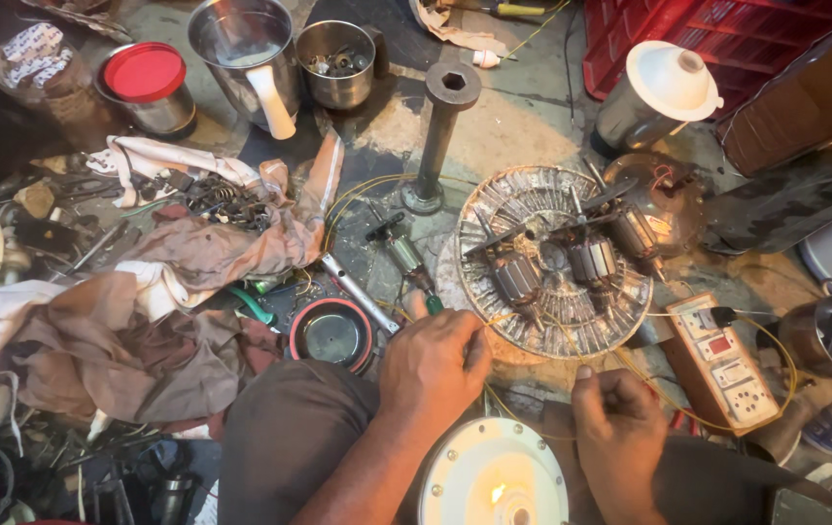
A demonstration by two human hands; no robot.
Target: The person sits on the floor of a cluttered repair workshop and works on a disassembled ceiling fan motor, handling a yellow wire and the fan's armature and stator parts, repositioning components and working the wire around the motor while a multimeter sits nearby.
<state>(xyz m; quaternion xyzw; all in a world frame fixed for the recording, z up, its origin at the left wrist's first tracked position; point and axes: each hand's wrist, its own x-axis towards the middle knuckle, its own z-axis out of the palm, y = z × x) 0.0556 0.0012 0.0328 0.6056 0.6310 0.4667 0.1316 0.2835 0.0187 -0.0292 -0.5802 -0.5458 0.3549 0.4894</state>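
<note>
Head view: left hand [433, 362] had its grip pinched together on a thin yellow wire [533, 321], just below the round metal grille [533, 194] carrying three motor armatures [513, 274]. Right hand [618, 420] was curled shut on the same wire, above a white round cover [494, 476]. An extension board [722, 362] lay right of the hands on the floor [523, 117].

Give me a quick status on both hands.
Left hand pinching yellow wire. Right hand fisted on same wire. Round white housing below; motor armatures beyond.
</note>
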